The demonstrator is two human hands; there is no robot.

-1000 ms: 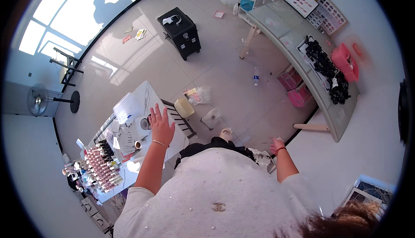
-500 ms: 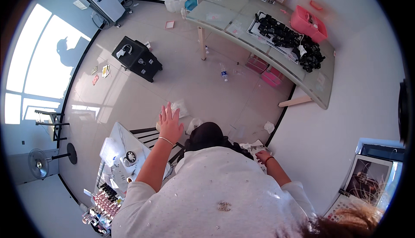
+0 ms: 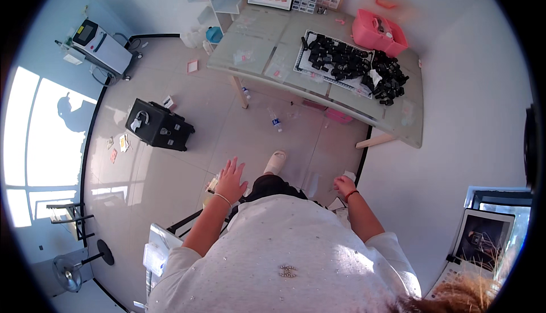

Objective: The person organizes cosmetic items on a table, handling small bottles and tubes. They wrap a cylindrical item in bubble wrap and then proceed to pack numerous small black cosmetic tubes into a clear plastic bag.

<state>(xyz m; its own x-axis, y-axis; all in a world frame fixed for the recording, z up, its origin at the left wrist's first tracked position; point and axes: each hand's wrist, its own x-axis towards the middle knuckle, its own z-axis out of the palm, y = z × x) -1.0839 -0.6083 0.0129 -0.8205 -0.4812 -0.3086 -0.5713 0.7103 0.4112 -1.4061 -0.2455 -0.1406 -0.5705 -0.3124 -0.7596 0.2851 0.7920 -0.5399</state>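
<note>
My left hand (image 3: 230, 182) is over the floor left of my dark-trousered leg (image 3: 271, 186), palm down, fingers stretched and apart, holding nothing. A thin light bracelet is on that wrist. To the right of my body, my right hand (image 3: 343, 187) has its fingers curled in loosely, and I see nothing held in them. A dark red band circles this wrist. Crumpled white paper (image 3: 350, 174) shows just beyond the right hand, apparently on the floor. My foot in a cream shoe (image 3: 276, 163) is stepped forward between the two hands.
Ahead stands a glass-topped table (image 3: 227, 51) with a heap of small black bottles (image 3: 341, 60) and a pink bin (image 3: 378, 31). A black wheeled case (image 3: 165, 125) stands left on the floor. A plastic bottle (image 3: 276, 123) lies ahead. A fan (image 3: 68, 273) is at lower left.
My body has moved forward; the long table looks closer and the marble-topped desk has slid back out of view. One foot has come into view. My right hand has risen from the white papers.
</note>
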